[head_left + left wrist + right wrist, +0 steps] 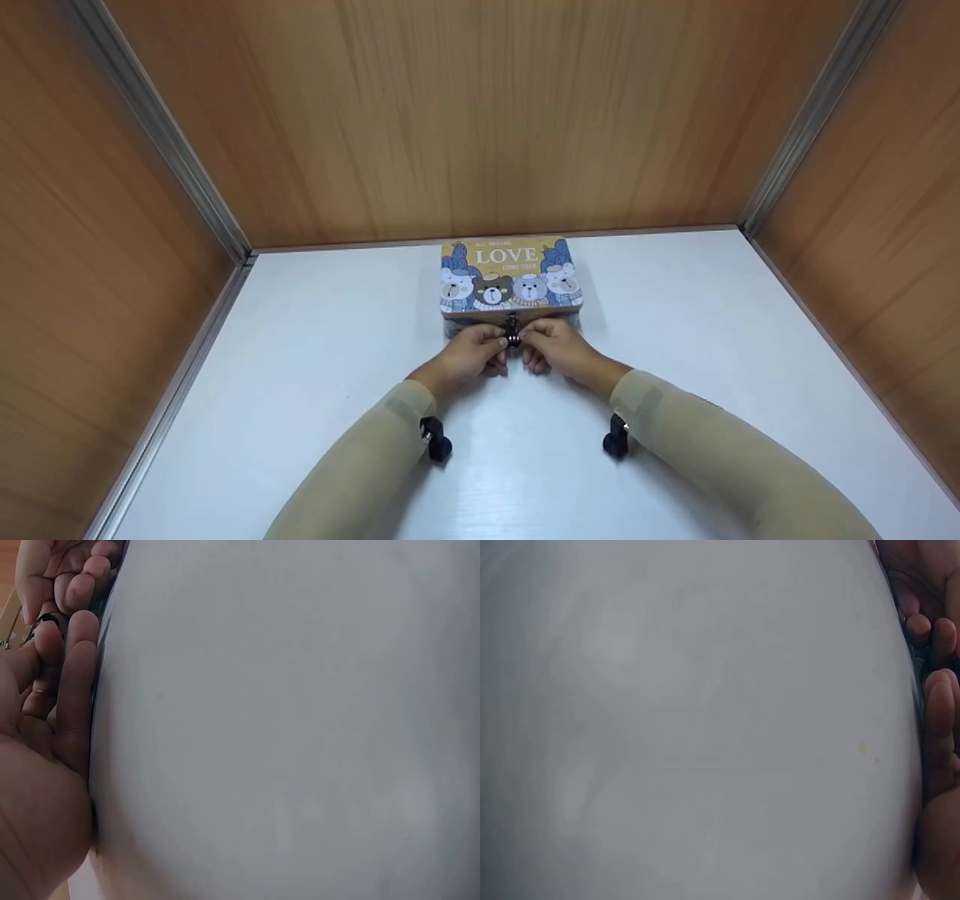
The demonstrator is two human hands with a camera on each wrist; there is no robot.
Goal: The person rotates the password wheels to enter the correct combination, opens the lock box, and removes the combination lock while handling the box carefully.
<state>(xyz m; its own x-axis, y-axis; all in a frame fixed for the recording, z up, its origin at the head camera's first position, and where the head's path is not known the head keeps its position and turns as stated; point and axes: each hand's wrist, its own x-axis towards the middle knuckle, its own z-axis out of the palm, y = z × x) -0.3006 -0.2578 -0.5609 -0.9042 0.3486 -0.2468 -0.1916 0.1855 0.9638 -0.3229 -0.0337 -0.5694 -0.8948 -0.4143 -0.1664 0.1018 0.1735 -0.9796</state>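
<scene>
A rectangular box with bears and the word LOVE on its lid lies closed on the white table, its front facing me. At the middle of its front hangs a small black padlock with light rings, which look like number dials. My left hand pinches the padlock's left side between thumb and fingers. From the right, my right hand pinches its other side. In the left wrist view, fingers of the left hand hide most of the padlock. The dial digits are too small to read.
The white table is enclosed by a wooden back panel and wooden side panels, with metal strips at the corners. The box stands near the back panel. A small black wrist camera hangs under the left sleeve, another under the right.
</scene>
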